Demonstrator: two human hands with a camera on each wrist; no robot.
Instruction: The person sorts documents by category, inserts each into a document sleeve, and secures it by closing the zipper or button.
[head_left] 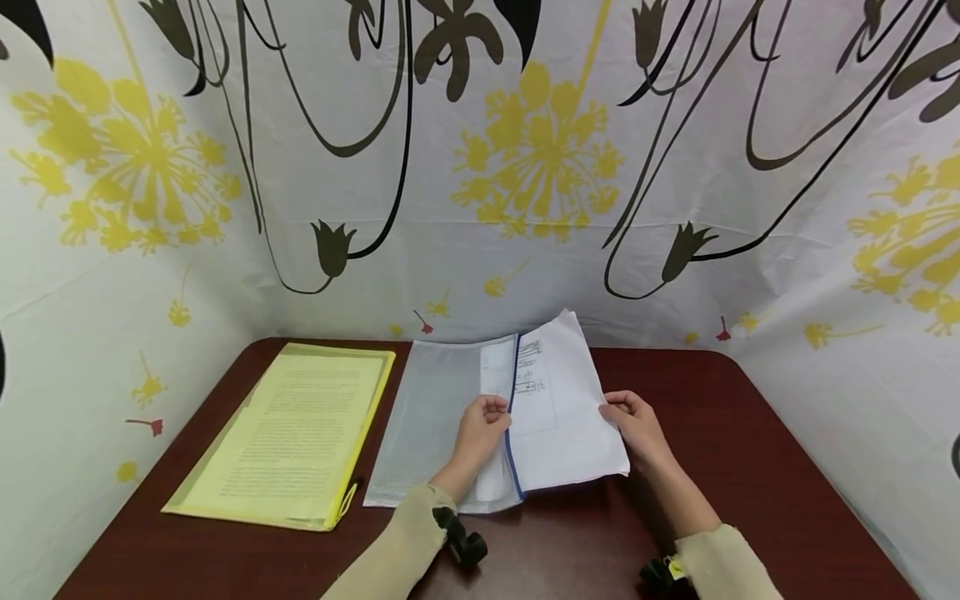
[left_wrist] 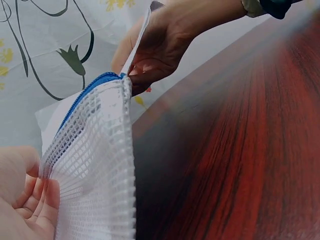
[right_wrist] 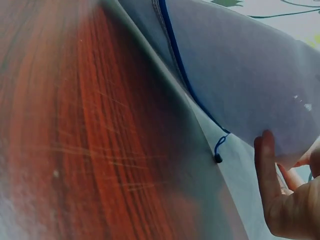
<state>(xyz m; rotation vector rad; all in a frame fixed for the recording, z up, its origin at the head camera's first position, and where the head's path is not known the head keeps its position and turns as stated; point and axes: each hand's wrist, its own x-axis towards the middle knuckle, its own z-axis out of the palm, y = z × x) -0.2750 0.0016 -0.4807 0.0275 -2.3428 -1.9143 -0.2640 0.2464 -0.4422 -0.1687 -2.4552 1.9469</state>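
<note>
A white mesh zipper pouch (head_left: 427, 417) with a blue zipper (head_left: 515, 475) lies on the table. White paper sheets (head_left: 577, 442) stick out of its right side, part of them still inside; printed writing shows through near the zipper. My left hand (head_left: 480, 432) pinches the pouch's edge beside the zipper; in the left wrist view the mesh (left_wrist: 95, 185) bulges up from the table. My right hand (head_left: 637, 427) grips the right edge of the sheets, which are lifted and tilted. In the right wrist view a zipper pull (right_wrist: 218, 158) hangs from the zipper's end.
To the left lies a yellow zipper pouch (head_left: 371, 412) holding printed pages. The dark red-brown table (head_left: 720, 467) meets a patterned cloth backdrop (head_left: 420, 200) at the back and sides. Black wrist cameras (head_left: 467, 546) sit on both wrists.
</note>
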